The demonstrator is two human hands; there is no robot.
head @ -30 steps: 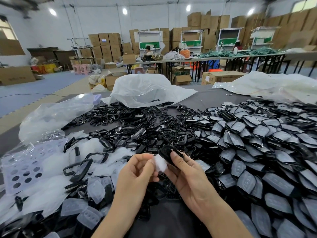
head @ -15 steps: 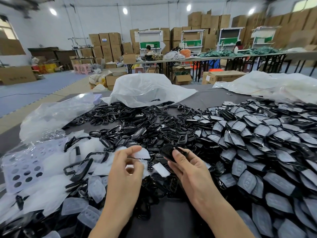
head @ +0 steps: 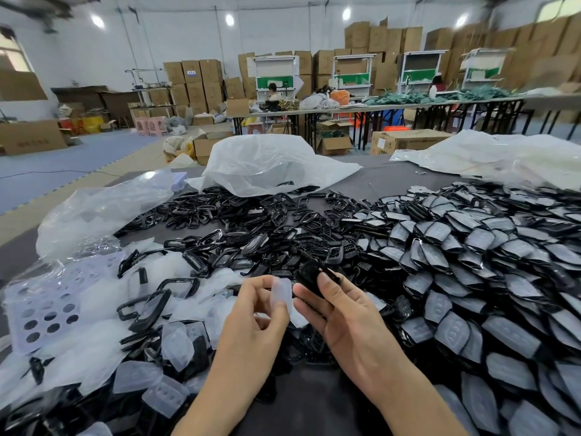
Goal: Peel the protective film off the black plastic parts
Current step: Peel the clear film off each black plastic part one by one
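My right hand (head: 342, 313) grips a small black plastic part (head: 309, 275) between thumb and fingers, just above the table. My left hand (head: 262, 313) pinches a piece of translucent protective film (head: 282, 292) right beside that part. To the right lies a large pile of film-covered black parts (head: 471, 247). Bare black parts and frames (head: 239, 228) are spread across the middle of the table. Peeled film pieces (head: 176, 344) lie heaped at the near left.
A perforated lilac plastic sheet (head: 44, 306) lies at the left. Clear plastic bags (head: 94, 209) (head: 267, 165) (head: 503, 155) sit at the back of the dark table (head: 314, 407). Beyond are long tables (head: 377, 107), stacked cardboard boxes (head: 195, 80) and a seated person (head: 273, 91).
My left hand swung out to the left with film, then came back beside the part and now pinches a film piece. My right hand kept hold of the black part.
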